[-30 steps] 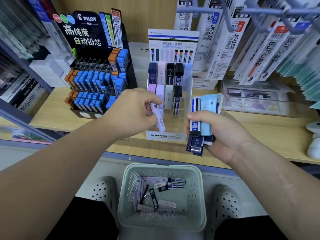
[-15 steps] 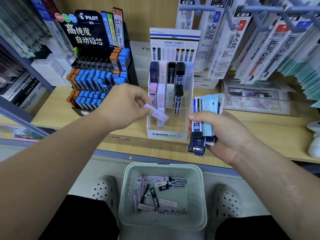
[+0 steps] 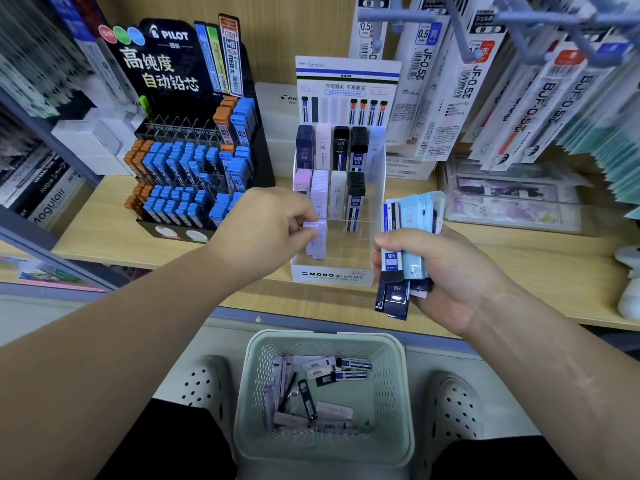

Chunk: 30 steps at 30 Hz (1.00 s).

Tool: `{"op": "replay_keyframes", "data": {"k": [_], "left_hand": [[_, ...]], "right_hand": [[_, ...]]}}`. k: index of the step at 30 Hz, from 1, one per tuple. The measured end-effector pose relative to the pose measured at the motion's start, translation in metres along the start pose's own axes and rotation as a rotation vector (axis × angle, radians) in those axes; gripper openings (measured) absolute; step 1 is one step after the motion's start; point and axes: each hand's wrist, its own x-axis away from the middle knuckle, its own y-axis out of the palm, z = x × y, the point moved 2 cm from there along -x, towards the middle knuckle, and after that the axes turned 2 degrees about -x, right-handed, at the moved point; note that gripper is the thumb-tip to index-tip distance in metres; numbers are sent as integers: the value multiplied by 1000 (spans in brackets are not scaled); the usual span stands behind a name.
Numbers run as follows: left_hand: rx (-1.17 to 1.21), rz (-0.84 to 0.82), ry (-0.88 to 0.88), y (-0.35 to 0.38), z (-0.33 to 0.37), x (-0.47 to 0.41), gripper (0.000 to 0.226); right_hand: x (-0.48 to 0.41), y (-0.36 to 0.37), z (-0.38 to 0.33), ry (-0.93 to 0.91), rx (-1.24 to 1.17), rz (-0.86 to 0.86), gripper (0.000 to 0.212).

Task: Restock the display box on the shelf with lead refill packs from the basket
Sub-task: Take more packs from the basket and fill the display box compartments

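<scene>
A white MONO display box [image 3: 332, 273] stands on the wooden shelf, with rows of lead refill packs in its back tiers. My left hand [image 3: 266, 226] pinches a lilac refill pack [image 3: 318, 240] that stands upright in the box's front left slot. To the right of the box, my right hand [image 3: 446, 271] grips a bundle of refill packs [image 3: 403, 251], some blue-and-white, some pale blue, some dark. On the floor between my feet, a pale green basket [image 3: 323, 448] holds several loose packs.
A black PILOT lead display [image 3: 194, 168] with blue and orange cases stands left of the box. Hanging refill bags [image 3: 485, 81] fill the pegs at upper right. Clear flat cases [image 3: 509, 199] lie on the shelf [image 3: 519, 268] at right. White clogs flank the basket.
My left hand has carried the lilac pack from in front of the box into its front left slot and turned it upright. My right hand with its bundle has stayed put.
</scene>
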Motion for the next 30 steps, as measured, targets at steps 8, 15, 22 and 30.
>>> {"op": "replay_keyframes", "data": {"k": [8, 15, 22, 30], "left_hand": [[30, 1, -6, 6, 3, -7, 10], [27, -24, 57, 3, 0, -13, 7], [24, -39, 79, 5, -2, -14, 4], [12, -40, 65, 9, -5, -11, 5]], "right_hand": [[0, -3, -1, 4, -8, -4, 22], [0, -6, -2, 18, 1, -5, 19], [1, -5, -2, 21, -1, -4, 17], [1, -5, -3, 19, 2, -10, 17]]}}
